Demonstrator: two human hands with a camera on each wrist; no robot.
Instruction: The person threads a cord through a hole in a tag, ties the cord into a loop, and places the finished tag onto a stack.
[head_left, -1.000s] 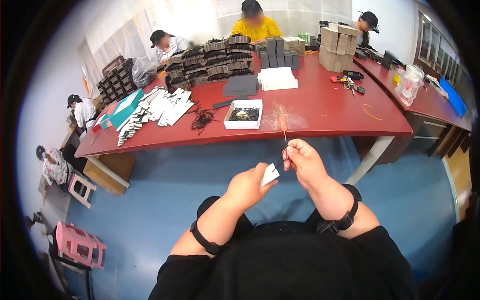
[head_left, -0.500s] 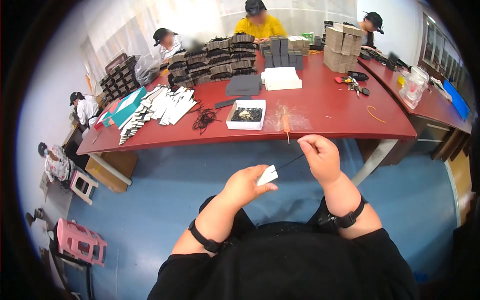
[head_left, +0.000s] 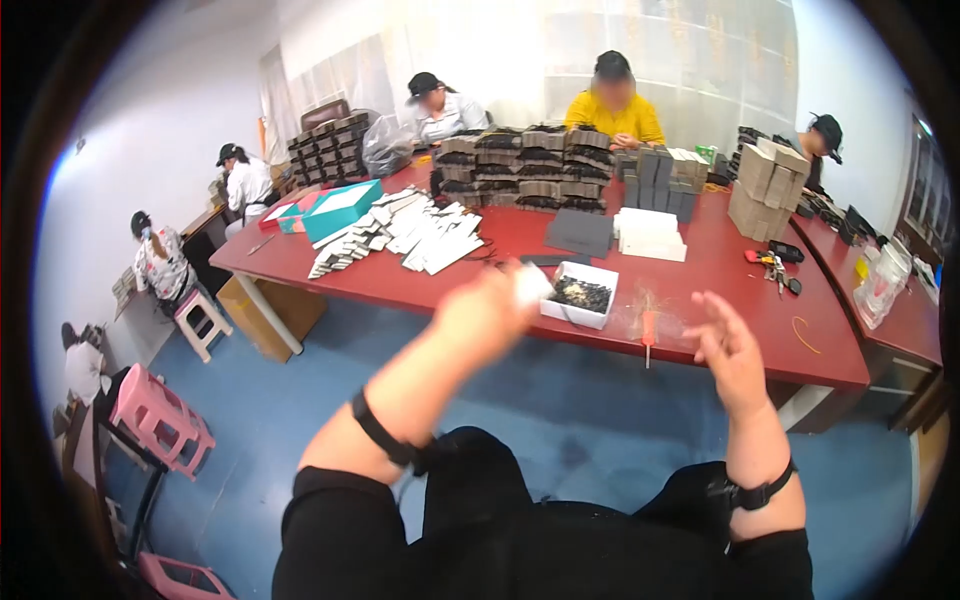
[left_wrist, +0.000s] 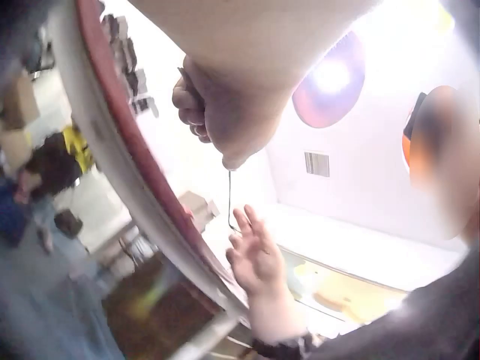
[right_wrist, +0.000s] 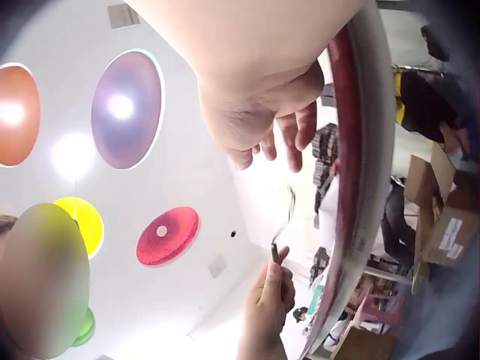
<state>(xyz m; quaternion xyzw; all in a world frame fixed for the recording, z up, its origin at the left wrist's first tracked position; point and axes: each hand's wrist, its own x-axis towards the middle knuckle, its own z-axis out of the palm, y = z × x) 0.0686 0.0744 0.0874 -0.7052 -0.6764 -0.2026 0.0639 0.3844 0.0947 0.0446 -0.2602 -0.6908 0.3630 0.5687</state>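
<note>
My left hand [head_left: 480, 310] grips a small white card [head_left: 533, 286] between thumb and fingers, blurred in the head view, close to the near side of the white box. A thin black cord [right_wrist: 289, 206] trails loose from the card, which shows edge-on in the right wrist view. Off to the right, my right hand [head_left: 735, 350] is raised with its fingers spread, holding nothing. Between the hands, an orange-handled tool [head_left: 649, 325] lies at the table's front edge, its thin metal shaft pointing out past it.
On the red table [head_left: 470, 285] are an open white box [head_left: 572, 318] of black bits, a heap of white cards [head_left: 430, 235], a teal box [head_left: 343, 208], stacked grey bundles [head_left: 520, 165] and keys [head_left: 775, 268]. Several people sit around the room.
My right hand has let go of the black cord and moved right, fingers opening. The left hand has risen toward the table with the card. The head view has turned left.
</note>
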